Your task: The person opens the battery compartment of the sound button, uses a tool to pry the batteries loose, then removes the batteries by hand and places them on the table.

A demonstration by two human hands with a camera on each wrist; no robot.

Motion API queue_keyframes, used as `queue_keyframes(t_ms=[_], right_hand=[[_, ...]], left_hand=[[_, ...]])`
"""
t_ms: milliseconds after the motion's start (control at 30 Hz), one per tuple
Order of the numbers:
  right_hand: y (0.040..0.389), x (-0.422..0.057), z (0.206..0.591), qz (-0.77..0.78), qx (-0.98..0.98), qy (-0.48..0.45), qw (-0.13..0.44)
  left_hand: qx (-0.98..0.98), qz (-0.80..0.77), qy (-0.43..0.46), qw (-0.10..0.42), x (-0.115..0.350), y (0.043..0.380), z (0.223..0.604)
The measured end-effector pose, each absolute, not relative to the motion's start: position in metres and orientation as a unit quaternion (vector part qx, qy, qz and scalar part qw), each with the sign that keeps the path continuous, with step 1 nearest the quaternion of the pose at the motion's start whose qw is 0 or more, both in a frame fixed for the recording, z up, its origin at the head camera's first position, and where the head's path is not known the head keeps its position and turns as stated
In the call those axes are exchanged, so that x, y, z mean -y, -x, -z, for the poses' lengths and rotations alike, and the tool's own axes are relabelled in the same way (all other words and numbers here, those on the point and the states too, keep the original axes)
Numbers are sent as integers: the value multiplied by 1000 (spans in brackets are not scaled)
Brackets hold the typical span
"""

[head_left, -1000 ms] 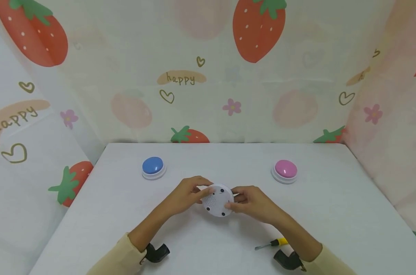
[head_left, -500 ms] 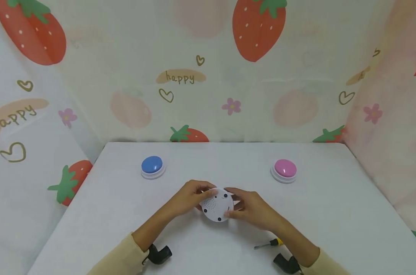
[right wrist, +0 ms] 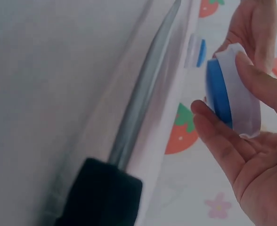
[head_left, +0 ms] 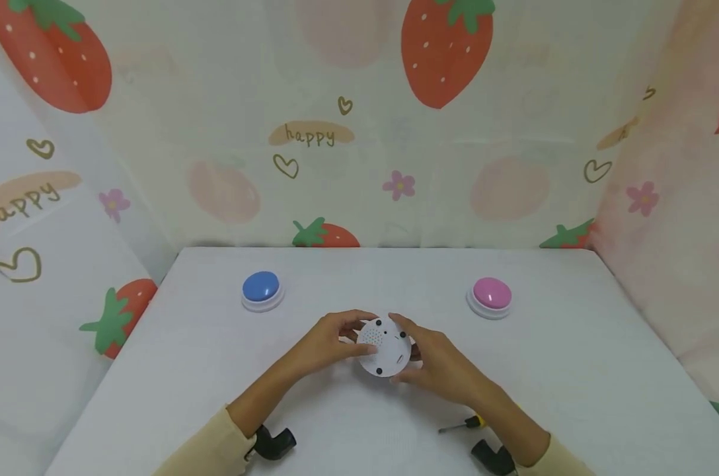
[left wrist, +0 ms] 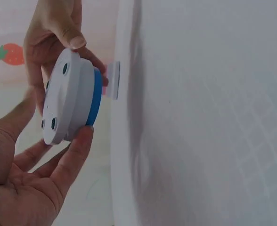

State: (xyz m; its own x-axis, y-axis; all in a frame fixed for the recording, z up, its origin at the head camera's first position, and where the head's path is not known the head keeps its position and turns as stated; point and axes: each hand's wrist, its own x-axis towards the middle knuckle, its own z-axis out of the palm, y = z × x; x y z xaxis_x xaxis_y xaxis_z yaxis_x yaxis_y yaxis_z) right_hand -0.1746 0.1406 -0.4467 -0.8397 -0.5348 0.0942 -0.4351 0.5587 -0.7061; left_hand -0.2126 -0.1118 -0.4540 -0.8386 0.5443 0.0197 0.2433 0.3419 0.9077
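Both hands hold a round push-button buzzer above the middle of the table. Its white underside (head_left: 389,354), with speaker holes and dark round feet, faces the head camera. The blue cap (left wrist: 95,96) points away, seen side-on in both wrist views. My left hand (head_left: 324,342) grips the left side, thumb lying across the underside and fingers behind. On the right side, my right hand (head_left: 445,363) grips the rim, forefinger at the top and thumb at the lower edge. In the right wrist view, the right thumb presses the white base (right wrist: 244,101) and the fingers reach under the blue cap.
A second blue buzzer (head_left: 262,288) stands at the back left, and a pink buzzer (head_left: 491,295) at the back right. A screwdriver (head_left: 468,423) with a black-and-yellow handle lies by the right forearm, which partly hides it. Patterned cloth walls (head_left: 431,198) enclose the white table (head_left: 217,370).
The held buzzer has turned clockwise in the head view, its speaker holes moving from the left toward the top. My left thumb now lies lower across the underside; the right forefinger has shifted up the rim.
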Motion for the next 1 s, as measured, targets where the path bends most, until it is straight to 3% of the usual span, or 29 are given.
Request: queue_keyframes(t_ms=[433, 1000], right_hand=[[178, -142, 449, 464, -846, 248, 90], [179, -141, 450, 423, -874, 215, 107]], left_hand=[[-784, -542, -258, 159, 120, 211, 456], [-782, -525, -284, 181, 122, 211, 463]])
